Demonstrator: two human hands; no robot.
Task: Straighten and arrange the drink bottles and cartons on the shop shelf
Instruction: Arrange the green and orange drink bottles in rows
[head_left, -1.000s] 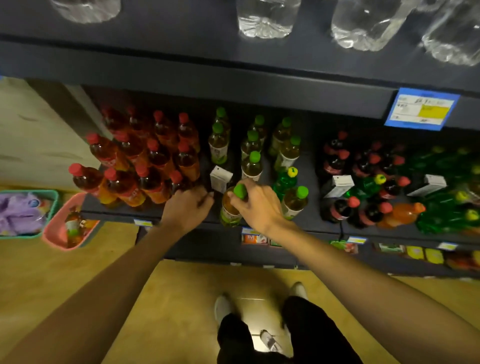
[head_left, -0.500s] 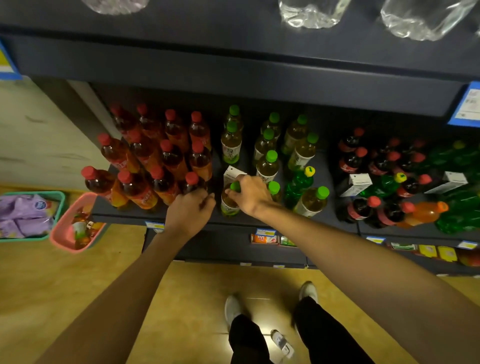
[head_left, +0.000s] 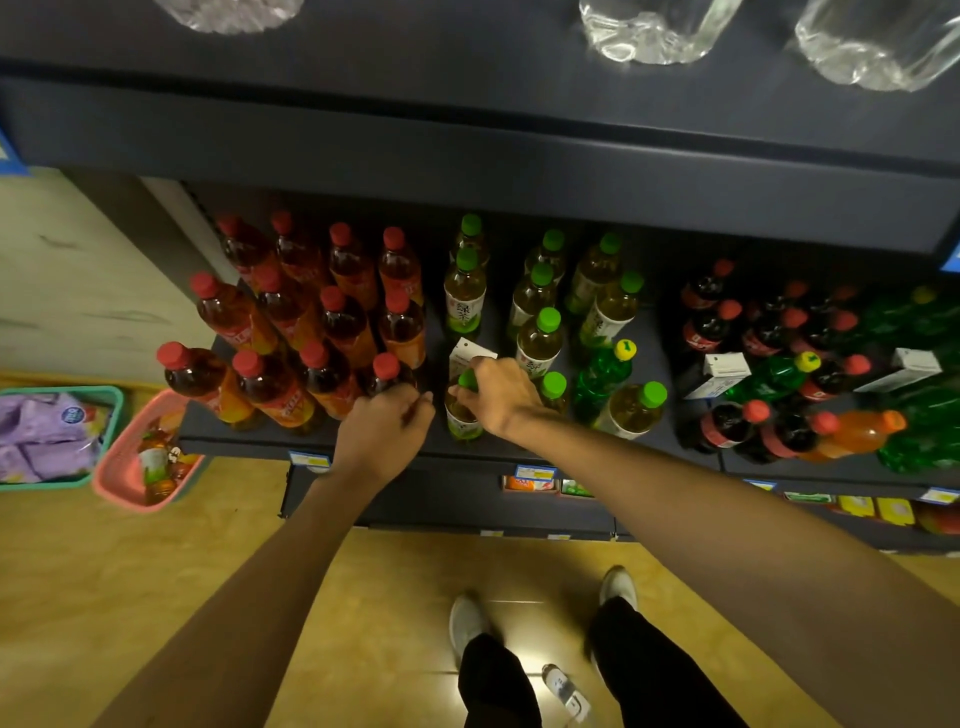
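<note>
A green-capped tea bottle (head_left: 464, 415) stands at the front edge of the dark shelf (head_left: 249, 441), and my right hand (head_left: 496, 394) grips it round the neck and cap. Just behind it a small white carton (head_left: 467, 354) leans between the bottles. My left hand (head_left: 383, 434) sits at the shelf front with fingers curled, touching the front red-capped bottle (head_left: 387, 371); whether it holds the bottle is hidden. Red-capped tea bottles (head_left: 332, 332) fill the left, green-capped ones (head_left: 540, 332) the middle.
Cola bottles (head_left: 727, 421), green soda bottles (head_left: 602, 374), an orange bottle (head_left: 852, 431) and two more white cartons (head_left: 722, 371) crowd the right. A pink basket (head_left: 130, 467) and a teal basket (head_left: 111, 415) sit on the floor at left. A deep upper shelf (head_left: 467, 156) overhangs.
My right hand has shifted the green-capped bottle a little left toward the red bottles. The view moved right to left; my left hand stays at the shelf front.
</note>
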